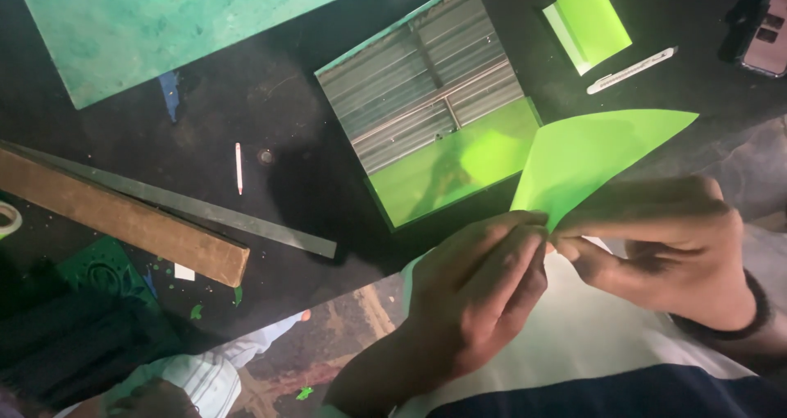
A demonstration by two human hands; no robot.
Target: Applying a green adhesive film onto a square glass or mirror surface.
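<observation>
Head view: left hand and right hand meet fingertip to fingertip, both pinched narrow on the lower corner of a bright green paper sheet, which fans up and right above the dark table. Just beside it lies a square mirror panel; a folded green paper piece and a white pen-shaped tool sit top right, a wooden bar lower left.

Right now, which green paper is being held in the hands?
The big pointed green sheet, pinched by the left hand and right hand. The small folded green paper lies untouched on the table, top right.
</observation>
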